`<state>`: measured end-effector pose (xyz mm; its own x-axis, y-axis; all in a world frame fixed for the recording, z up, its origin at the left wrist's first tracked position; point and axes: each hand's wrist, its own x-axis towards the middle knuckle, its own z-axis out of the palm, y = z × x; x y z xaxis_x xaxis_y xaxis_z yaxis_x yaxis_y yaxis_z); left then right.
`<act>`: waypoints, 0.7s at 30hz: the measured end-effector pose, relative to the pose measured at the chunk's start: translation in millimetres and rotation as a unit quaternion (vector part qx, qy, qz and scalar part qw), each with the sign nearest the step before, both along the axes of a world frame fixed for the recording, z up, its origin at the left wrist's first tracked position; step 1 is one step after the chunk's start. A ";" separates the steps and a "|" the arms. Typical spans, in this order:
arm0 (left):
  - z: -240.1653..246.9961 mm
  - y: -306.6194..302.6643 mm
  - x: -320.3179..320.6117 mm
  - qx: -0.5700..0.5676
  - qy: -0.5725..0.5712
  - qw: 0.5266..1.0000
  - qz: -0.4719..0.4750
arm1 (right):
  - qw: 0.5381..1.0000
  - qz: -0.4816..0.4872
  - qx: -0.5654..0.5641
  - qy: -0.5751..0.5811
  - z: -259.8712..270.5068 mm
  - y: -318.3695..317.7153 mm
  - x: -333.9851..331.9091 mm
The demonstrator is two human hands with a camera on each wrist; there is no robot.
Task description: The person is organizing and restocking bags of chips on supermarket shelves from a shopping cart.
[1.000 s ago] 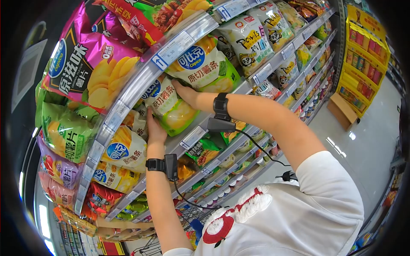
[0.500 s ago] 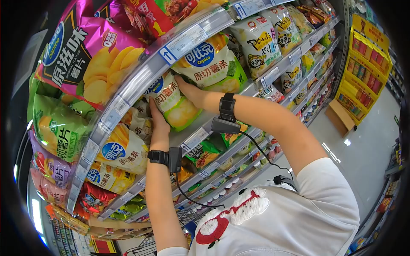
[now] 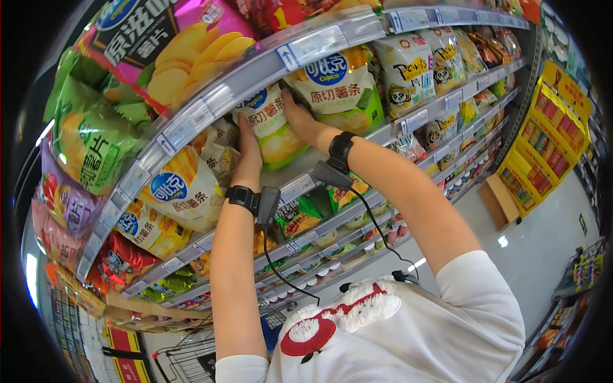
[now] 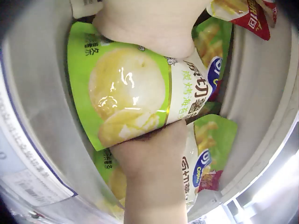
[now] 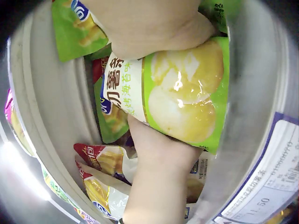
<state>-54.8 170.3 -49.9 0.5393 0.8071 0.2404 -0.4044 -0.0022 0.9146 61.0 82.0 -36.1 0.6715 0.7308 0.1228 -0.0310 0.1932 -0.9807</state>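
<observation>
A green and white bag of potato fries (image 3: pixel 274 140) stands tilted on the shelf, its round potato picture facing me. My left hand (image 3: pixel 250 148) holds its left side, with the thumb up along the edge. From the other side my right hand (image 3: pixel 301 121) grips the same bag. In the left wrist view the bag (image 4: pixel 126 88) lies between my left hand (image 4: pixel 147 25) and my right hand (image 4: pixel 152 144). The right wrist view has the bag (image 5: pixel 187 93) below my right hand (image 5: pixel 159 28). Most fingers of both hands are hidden behind the bag and in the gaps.
A similar bag (image 3: pixel 335 89) stands right of my right hand; another (image 3: pixel 188 188) leans at the left. A price-tag rail (image 3: pixel 319 45) curves close above the hands. White snack bags (image 3: pixel 405 76) line the shelf further right. A yellow display rack (image 3: pixel 546 140) stands beyond.
The head view has turned, so shelf, hands and bag appear higher and a little further right. Both hands have stayed at the sides of the same bag.
</observation>
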 end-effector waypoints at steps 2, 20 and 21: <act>0.5 6.9 -2.6 0.008 0.064 0.998 0.023 | 0.998 -0.010 -0.018 -0.062 -1.0 -4.6 1.2; 22.1 -67.5 -13.5 0.368 0.049 0.866 0.335 | 0.964 -0.251 -0.009 -0.084 1.2 -51.8 -61.7; 22.5 -69.0 -12.2 0.355 0.047 0.867 0.347 | 0.962 -0.256 -0.009 -0.092 -0.2 -53.2 -62.4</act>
